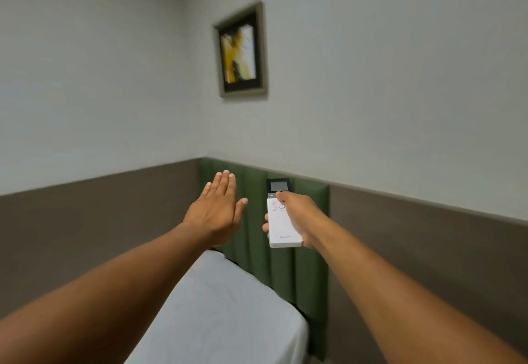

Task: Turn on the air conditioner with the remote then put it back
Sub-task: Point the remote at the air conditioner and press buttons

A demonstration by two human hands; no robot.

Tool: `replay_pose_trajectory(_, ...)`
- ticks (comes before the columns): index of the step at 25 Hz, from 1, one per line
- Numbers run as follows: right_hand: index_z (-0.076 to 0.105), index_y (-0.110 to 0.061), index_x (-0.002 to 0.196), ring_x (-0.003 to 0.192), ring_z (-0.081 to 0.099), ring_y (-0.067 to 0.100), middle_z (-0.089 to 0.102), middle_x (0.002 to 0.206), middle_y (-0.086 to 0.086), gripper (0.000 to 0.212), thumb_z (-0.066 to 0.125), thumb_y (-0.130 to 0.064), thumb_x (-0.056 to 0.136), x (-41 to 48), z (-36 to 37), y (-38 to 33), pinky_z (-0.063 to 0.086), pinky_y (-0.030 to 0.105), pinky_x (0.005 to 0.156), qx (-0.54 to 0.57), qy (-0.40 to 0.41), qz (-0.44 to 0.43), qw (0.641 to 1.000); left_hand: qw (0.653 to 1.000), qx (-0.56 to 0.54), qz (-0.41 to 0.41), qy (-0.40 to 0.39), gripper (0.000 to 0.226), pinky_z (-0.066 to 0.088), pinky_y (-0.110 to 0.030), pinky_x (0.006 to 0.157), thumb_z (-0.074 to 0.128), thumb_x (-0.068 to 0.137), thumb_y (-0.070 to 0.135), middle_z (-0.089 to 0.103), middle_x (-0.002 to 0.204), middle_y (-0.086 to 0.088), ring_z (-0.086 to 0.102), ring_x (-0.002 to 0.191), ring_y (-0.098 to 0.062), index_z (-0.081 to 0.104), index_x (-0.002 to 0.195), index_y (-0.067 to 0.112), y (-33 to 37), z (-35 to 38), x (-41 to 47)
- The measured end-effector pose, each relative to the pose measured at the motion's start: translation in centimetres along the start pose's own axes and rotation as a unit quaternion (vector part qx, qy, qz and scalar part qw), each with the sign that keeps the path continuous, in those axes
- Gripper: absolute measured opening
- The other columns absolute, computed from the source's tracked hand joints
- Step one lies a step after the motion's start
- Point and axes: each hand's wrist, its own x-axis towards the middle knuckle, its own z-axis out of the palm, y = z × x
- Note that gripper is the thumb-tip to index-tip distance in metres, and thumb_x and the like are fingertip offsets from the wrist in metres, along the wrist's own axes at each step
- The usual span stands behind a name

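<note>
Both forearms are reaching out over the near white bed (223,315) toward the far corner. On the right, the right hand (300,218) is wrapping around the white remote (281,220), thumb lying across its upper buttons, screen end pointing away at the green headboard (308,249). On the left, the left hand (217,209) is hovering flat and empty. Light, rigid and smooth, the remote is probably best gripped along its lower sides. No air conditioner is showing.
</note>
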Motion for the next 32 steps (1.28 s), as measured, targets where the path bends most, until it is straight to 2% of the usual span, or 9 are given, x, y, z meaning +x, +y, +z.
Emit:
replay_pose_trajectory(3,0.063,-0.008,0.103,0.063,0.076,0.034,0.077,0.085,0.019,0.023,0.051,-0.027,0.098,-2.6,12.7,-4.6,0.064,0.044,0.063,-0.021,-0.094,-0.025,0.995,0.995,0.060,-0.076,0.038,0.070,-0.005,-0.032,0.115,0.012,0.098,0.051,-0.005,0.160,-0.010,-0.010,0.145,-0.018,-0.002,0.151,0.007,-9.1,-10.7,-4.8)
replay_pose_trajectory(7,0.060,-0.007,0.099,0.061,0.076,0.033,0.076,0.083,0.020,0.019,0.047,-0.020,0.094,-10.3,29.9,-9.6,0.063,0.039,0.058,-0.026,-0.243,-0.060,0.968,0.963,0.180,-0.188,0.076,0.070,-0.004,-0.032,0.114,0.011,0.098,0.051,-0.008,0.160,-0.009,-0.010,0.145,-0.017,-0.004,0.151,0.008,-19.2,-26.4,-15.0)
replay_pose_trajectory(11,0.061,-0.004,0.095,0.057,0.074,0.035,0.072,0.075,0.019,0.021,0.044,-0.012,0.088,-18.6,41.3,-12.3,0.060,0.036,0.057,-0.004,-0.361,-0.076,0.930,0.920,0.264,-0.277,0.081,0.069,-0.003,-0.034,0.115,0.011,0.098,0.050,-0.008,0.160,-0.008,-0.009,0.145,-0.018,-0.005,0.150,0.008,-24.1,-38.0,-24.9)
replay_pose_trajectory(14,0.062,-0.003,0.102,0.058,0.074,0.036,0.072,0.079,0.020,0.026,0.043,-0.014,0.088,-23.9,47.2,-13.7,0.058,0.035,0.060,-0.001,-0.413,-0.097,0.906,0.888,0.303,-0.333,0.094,0.068,-0.001,-0.036,0.116,0.011,0.098,0.049,-0.008,0.160,-0.010,-0.008,0.145,-0.019,-0.005,0.150,0.007,-25.5,-44.3,-30.5)
replay_pose_trajectory(22,0.062,-0.006,0.101,0.057,0.074,0.036,0.074,0.073,0.018,0.024,0.045,-0.017,0.088,-30.4,53.2,-15.8,0.056,0.031,0.059,-0.021,-0.442,-0.118,0.889,0.856,0.330,-0.386,0.094,0.068,-0.004,-0.034,0.115,0.011,0.099,0.048,-0.010,0.160,-0.009,-0.009,0.145,-0.019,-0.006,0.150,0.008,-26.6,-50.1,-35.7)
replay_pose_trajectory(28,0.062,-0.003,0.105,0.058,0.074,0.035,0.076,0.078,0.020,0.025,0.045,-0.019,0.094,-29.6,53.7,-16.3,0.059,0.033,0.060,-0.030,-0.422,-0.129,0.897,0.858,0.325,-0.390,0.084,0.067,-0.005,-0.033,0.113,0.011,0.098,0.049,-0.011,0.160,-0.007,-0.010,0.145,-0.018,-0.006,0.151,0.011,-27.1,-49.6,-35.7)
replay_pose_trajectory(30,0.062,-0.003,0.104,0.060,0.075,0.035,0.077,0.075,0.019,0.025,0.045,-0.020,0.095,-29.3,53.7,-16.2,0.060,0.036,0.066,-0.040,-0.422,-0.129,0.897,0.859,0.320,-0.391,0.080,0.067,-0.005,-0.033,0.114,0.011,0.098,0.049,-0.011,0.160,-0.007,-0.010,0.145,-0.017,-0.006,0.151,0.010,-27.3,-49.3,-35.6)
replay_pose_trajectory(32,0.062,-0.003,0.103,0.060,0.075,0.035,0.076,0.071,0.018,0.025,0.046,-0.019,0.094,-29.2,53.5,-16.2,0.060,0.036,0.065,-0.044,-0.425,-0.132,0.894,0.859,0.317,-0.393,0.079,0.067,-0.006,-0.033,0.113,0.010,0.098,0.049,-0.011,0.160,-0.006,-0.010,0.145,-0.017,-0.006,0.151,0.011,-27.4,-49.0,-35.4)
